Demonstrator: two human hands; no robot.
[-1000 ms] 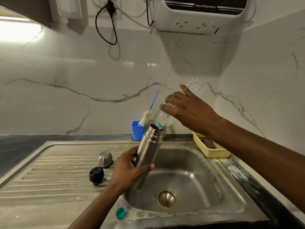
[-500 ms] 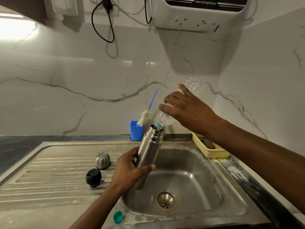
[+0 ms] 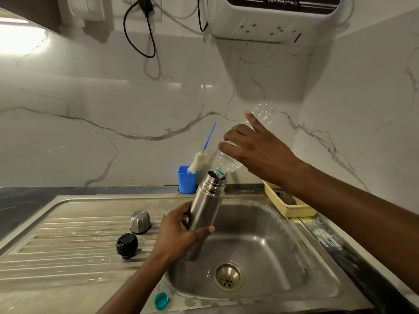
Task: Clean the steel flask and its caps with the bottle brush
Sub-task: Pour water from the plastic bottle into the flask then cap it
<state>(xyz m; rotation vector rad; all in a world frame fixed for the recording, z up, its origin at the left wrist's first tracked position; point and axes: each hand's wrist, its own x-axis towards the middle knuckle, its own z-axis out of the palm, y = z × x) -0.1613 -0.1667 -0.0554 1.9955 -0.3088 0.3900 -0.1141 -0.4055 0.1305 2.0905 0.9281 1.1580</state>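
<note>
Steel flask (image 3: pixel 208 200), uncapped, tilted, gripped by left hand (image 3: pixel 178 239); right hand (image 3: pixel 260 150) grips clear bottle (image 3: pixel 227 164), mid-body hidden.

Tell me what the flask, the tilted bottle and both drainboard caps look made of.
Flask: brushed steel, soft grey sheen. Water bottle: thin clear plastic, see-through and ribbed. Domed cap: steel, same sheen. Black stopper cap: probably matte plastic.

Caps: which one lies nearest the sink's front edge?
The teal cap, by the front rim of the basin; the steel cap and black cap sit farther back on the drainboard.
</note>
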